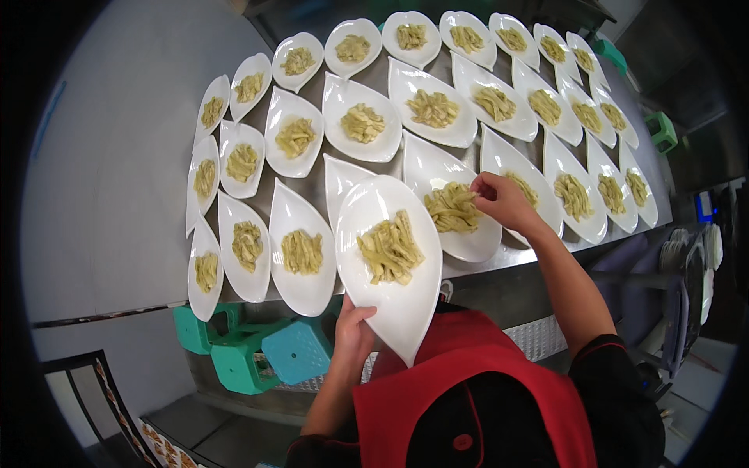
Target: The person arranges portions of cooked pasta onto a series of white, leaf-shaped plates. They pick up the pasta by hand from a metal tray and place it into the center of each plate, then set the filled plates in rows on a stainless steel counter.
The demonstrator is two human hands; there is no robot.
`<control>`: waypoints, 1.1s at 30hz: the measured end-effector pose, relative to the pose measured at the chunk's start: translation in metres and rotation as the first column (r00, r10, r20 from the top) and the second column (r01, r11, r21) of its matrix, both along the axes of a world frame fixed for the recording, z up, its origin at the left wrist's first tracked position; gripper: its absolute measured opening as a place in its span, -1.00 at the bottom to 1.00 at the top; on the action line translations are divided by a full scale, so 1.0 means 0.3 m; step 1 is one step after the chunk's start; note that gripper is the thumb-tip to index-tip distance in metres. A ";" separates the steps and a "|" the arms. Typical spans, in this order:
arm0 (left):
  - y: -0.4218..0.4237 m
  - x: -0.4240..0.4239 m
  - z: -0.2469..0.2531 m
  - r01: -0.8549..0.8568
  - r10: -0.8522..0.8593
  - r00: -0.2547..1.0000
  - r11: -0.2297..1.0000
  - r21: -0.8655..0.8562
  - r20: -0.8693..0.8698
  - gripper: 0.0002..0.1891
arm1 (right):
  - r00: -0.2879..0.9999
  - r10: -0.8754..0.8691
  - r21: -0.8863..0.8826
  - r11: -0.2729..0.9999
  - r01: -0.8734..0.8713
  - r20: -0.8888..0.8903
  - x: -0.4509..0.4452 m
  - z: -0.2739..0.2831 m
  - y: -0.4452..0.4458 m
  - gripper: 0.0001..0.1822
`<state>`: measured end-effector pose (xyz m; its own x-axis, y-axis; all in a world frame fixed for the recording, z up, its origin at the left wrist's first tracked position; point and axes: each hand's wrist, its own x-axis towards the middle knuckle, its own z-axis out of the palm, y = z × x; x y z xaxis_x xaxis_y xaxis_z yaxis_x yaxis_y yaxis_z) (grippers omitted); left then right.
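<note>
My left hand (pixel 355 327) grips the lower edge of a white leaf-shaped plate (pixel 404 310), its thumb on the rim. Pale green, cooked-looking strips (pixel 391 248) are heaped on that plate, raised over the near table edge and partly covering another white plate (pixel 346 175). To the right, the fingertips of my right hand (pixel 497 196) pinch the edge of a pile of similar strips (pixel 452 207) on a plate (pixel 436 158) lying on the table. Part of a neighbouring plate (pixel 497 153) is hidden behind this hand.
Rows of similar filled plates (pixel 304 295) cover much of the steel table (pixel 503 260). Green stools (pixel 234 365) and a blue stool (pixel 297 350) stand below its near left side. A pale wall (pixel 129 175) borders the left; stacked plates (pixel 711 251) are at the right.
</note>
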<state>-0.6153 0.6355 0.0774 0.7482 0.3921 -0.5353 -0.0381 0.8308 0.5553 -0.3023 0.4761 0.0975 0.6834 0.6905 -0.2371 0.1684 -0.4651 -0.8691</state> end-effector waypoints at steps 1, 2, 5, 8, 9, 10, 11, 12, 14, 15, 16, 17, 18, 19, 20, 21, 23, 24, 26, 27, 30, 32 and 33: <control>-0.003 0.016 0.004 -0.002 0.002 1.000 1.000 -0.010 0.006 -0.23 | 1.000 0.001 0.001 1.000 -0.001 0.003 0.002 0.020 -0.002 -0.86; -0.013 0.034 0.008 -0.004 0.004 1.000 1.000 -0.021 0.012 -0.24 | 1.000 0.002 0.002 1.000 -0.002 0.006 0.003 0.042 -0.004 -0.87; -0.007 0.034 -0.011 0.011 -0.011 1.000 1.000 -0.012 0.029 -0.25 | 1.000 -0.001 0.053 0.999 0.002 -0.015 -0.005 0.125 0.015 -0.88; 0.003 0.041 -0.016 0.035 -0.034 0.999 0.999 -0.012 0.039 -0.24 | 1.000 0.011 0.101 0.995 -0.010 -0.013 -0.044 0.207 0.044 -0.90; 0.005 0.041 -0.031 0.043 -0.043 0.998 0.999 -0.005 0.040 -0.23 | 1.000 0.021 0.128 0.992 -0.018 -0.017 -0.065 0.231 0.058 -0.90; 0.007 0.045 -0.039 0.053 -0.053 0.998 0.999 0.002 0.041 -0.23 | 1.000 0.027 0.144 0.989 -0.027 0.001 -0.088 0.248 0.073 -0.90; 0.007 0.047 -0.036 0.048 -0.048 0.998 0.999 -0.002 0.038 -0.23 | 0.999 0.035 0.160 0.986 -0.037 0.019 -0.118 0.262 0.091 -0.90; 0.006 0.051 -0.028 0.046 -0.046 0.998 0.999 -0.008 0.036 -0.22 | 0.999 0.040 0.173 0.984 -0.046 0.037 -0.151 0.269 0.110 -0.90; -0.002 0.068 -0.017 0.053 -0.050 0.997 0.998 -0.041 0.059 -0.22 | 0.978 0.046 0.174 0.981 -0.083 0.204 -0.225 0.260 0.142 -0.88; -0.004 0.073 -0.017 0.054 -0.051 0.996 0.998 -0.044 0.074 -0.22 | 0.962 0.058 0.193 0.975 -0.112 0.268 -0.259 0.230 0.152 -0.87; -0.005 0.075 -0.018 0.052 -0.048 0.995 0.998 -0.047 0.087 -0.22 | 0.926 0.118 0.150 0.972 -0.182 0.359 -0.291 0.201 0.159 -0.86; -0.006 0.077 -0.018 0.052 -0.046 0.994 0.997 -0.050 0.100 -0.22 | 0.878 0.178 0.100 0.964 -0.246 0.445 -0.318 0.176 0.157 -0.84; -0.004 0.075 -0.017 0.049 -0.045 0.995 0.998 -0.040 0.092 -0.22 | 0.839 0.264 0.024 0.950 -0.313 0.476 -0.347 0.161 0.149 -0.83; -0.001 0.075 -0.015 0.047 -0.044 0.996 0.998 -0.030 0.084 -0.22 | 0.862 0.277 0.019 0.949 -0.314 0.425 -0.362 0.160 0.141 -0.83; 0.002 0.072 -0.014 0.046 -0.044 0.996 0.999 -0.021 0.076 -0.22 | 0.882 0.288 0.013 0.949 -0.315 0.373 -0.373 0.170 0.134 -0.83; 0.004 0.068 -0.016 0.042 -0.040 0.996 0.999 -0.022 0.074 -0.22 | 0.900 0.296 0.006 0.949 -0.315 0.321 -0.376 0.181 0.126 -0.82; 0.009 0.055 -0.021 0.035 -0.033 0.997 0.999 -0.026 0.071 -0.21 | 0.923 0.247 0.025 0.964 -0.266 0.296 -0.370 0.194 0.118 -0.79; 0.010 0.054 -0.021 0.034 -0.032 0.997 0.999 -0.023 0.068 -0.22 | 0.933 0.231 0.010 0.970 -0.243 0.276 -0.359 0.203 0.117 -0.76; 0.011 0.047 -0.020 0.032 -0.031 0.998 0.999 -0.018 0.059 -0.22 | 0.909 0.209 0.025 0.972 -0.234 0.360 -0.359 0.199 0.123 -0.72; 0.010 0.049 -0.018 0.032 -0.031 0.997 0.999 -0.018 0.064 -0.22 | 0.865 0.196 0.052 0.968 -0.247 0.461 -0.368 0.185 0.132 -0.70; 0.007 0.053 -0.011 0.034 -0.033 0.997 0.999 -0.012 0.073 -0.23 | 0.833 0.248 0.029 0.953 -0.301 0.494 -0.394 0.179 0.150 -0.64; 0.006 0.056 -0.003 0.036 -0.035 0.997 0.999 -0.004 0.075 -0.24 | 0.819 0.271 0.043 0.940 -0.337 0.505 -0.411 0.166 0.155 -0.63; 0.006 0.058 0.003 0.034 -0.032 0.997 0.999 -0.014 0.075 -0.24 | 0.814 0.297 0.032 0.932 -0.360 0.499 -0.415 0.170 0.156 -0.64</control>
<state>-0.5980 0.6373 0.0782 0.7988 0.3586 -0.4831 -0.0516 0.8408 0.5389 -0.4269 0.5231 0.1485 0.4155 0.8957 0.1585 0.7009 -0.2042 -0.6834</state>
